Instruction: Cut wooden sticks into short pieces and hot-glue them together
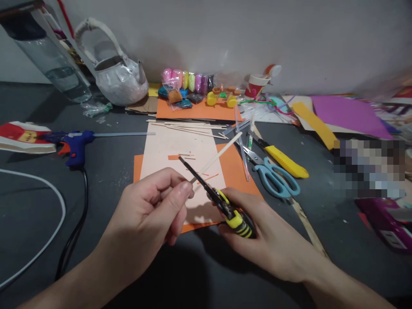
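My left hand [154, 206] pinches a thin wooden stick [220, 153] between thumb and fingers, and the stick slants up to the right. My right hand [257, 231] is wrapped round scissors [230, 210] with yellow and black handles. Their dark blades point up and left and cross the stick close to my left fingertips. Whether the blades touch the stick I cannot tell. Beneath both hands lies a pale sheet of paper [161, 148] on orange paper [240, 180]. Short stick pieces [189, 158] and orange paper scraps lie on it.
A blue glue gun [77, 148] with its cord is at left. Blue-handled scissors [280, 182] and a yellow utility knife [285, 161] lie at right. Wooden sticks [189, 126], clay packets [189, 83], a silver kettle [120, 81] and a water bottle [59, 71] are farther back.
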Demonstrator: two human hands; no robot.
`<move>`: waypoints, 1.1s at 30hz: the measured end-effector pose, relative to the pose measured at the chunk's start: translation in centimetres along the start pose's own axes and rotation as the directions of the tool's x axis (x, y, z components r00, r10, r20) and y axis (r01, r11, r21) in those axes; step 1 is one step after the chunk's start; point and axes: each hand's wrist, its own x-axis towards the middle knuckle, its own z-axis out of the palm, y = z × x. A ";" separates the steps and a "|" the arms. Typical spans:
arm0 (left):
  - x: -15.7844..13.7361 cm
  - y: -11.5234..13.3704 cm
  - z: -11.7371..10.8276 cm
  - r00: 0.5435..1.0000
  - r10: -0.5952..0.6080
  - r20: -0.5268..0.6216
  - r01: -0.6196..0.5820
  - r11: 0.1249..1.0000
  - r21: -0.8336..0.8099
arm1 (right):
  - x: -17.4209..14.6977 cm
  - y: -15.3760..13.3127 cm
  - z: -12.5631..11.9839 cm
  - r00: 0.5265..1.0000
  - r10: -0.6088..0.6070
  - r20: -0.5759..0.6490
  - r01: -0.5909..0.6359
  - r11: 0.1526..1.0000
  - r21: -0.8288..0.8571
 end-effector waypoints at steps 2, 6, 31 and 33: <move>0.0 -0.3 -0.1 0.988 0.138 -0.067 -0.123 0.975 0.186 | 0.1 0.0 0.0 1.000 0.004 -0.010 -0.004 1.000 -0.005; 0.2 -0.7 -0.2 0.849 0.525 -0.066 -0.385 0.699 0.603 | 0.2 0.0 -0.3 1.000 0.017 -0.026 -0.017 1.000 -0.008; 0.5 -0.8 -0.1 0.965 0.259 -0.030 -0.229 0.898 0.376 | 0.2 0.1 -0.1 1.000 0.022 -0.022 -0.023 1.000 -0.017; 0.6 -1.0 -0.2 0.930 0.366 -0.022 -0.302 0.799 0.519 | 0.3 0.1 -0.1 0.999 0.033 -0.008 -0.033 0.999 -0.003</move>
